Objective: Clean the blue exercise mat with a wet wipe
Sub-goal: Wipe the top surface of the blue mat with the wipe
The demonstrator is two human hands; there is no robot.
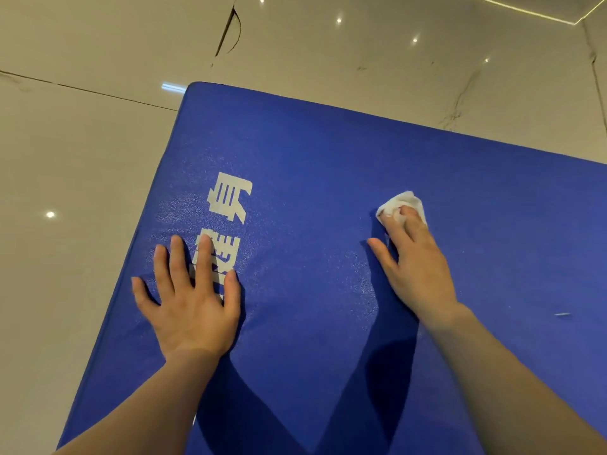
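Down on the glossy tiled floor (82, 152), the blue exercise mat (328, 178) is lying flat with one rounded corner pointing away from the person. Their right hand (417, 261) has a bunched-up white wet wipe (402, 205) under its fingertips and is pressing it into the mat roughly mid-way across, thumb stuck out to the side. The left hand (193, 300) is just flat on the mat, fingers spread, holding nothing, partly covering the white printed lettering (230, 197) near the left edge. Looks like it's bracing. So I'd say we're mid-wipe, not close to done, since plenty of blue looks untouched. There's a small pale fleck (562, 314) off to the right on the mat. Next move probably needs steady pressure and sweeping the wipe out toward the edges, maybe over that fleck.
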